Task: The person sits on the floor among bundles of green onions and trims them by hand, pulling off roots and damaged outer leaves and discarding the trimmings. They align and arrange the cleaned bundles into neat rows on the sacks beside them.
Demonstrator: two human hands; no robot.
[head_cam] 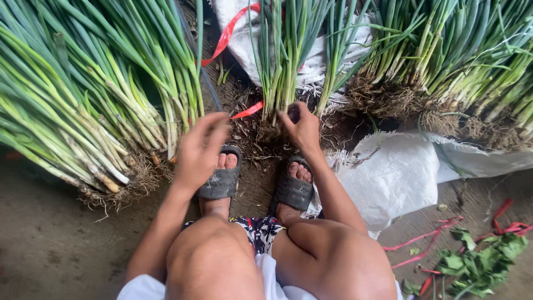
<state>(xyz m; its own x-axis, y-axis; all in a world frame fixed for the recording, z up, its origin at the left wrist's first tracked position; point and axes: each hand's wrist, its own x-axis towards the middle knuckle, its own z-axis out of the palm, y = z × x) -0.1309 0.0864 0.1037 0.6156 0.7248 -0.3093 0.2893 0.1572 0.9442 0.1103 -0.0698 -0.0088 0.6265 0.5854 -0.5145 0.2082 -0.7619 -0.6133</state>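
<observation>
A small bunch of green onions (280,66) stands root-down on the dirt floor just ahead of my feet. My right hand (301,126) is closed around the root end of that bunch. My left hand (200,149) hovers beside it, blurred by motion, fingers loosely apart, and I see nothing held in it. A red plastic strip (248,110) lies between the two hands, at the base of the bunch. My feet in grey sandals (222,180) rest just below the hands.
A big pile of green onions (83,94) lies at the left, roots toward me. More bunches (461,61) lean at the upper right. White woven sacks (400,178) lie right of my feet. Red strips and leaf scraps (477,266) litter the lower right.
</observation>
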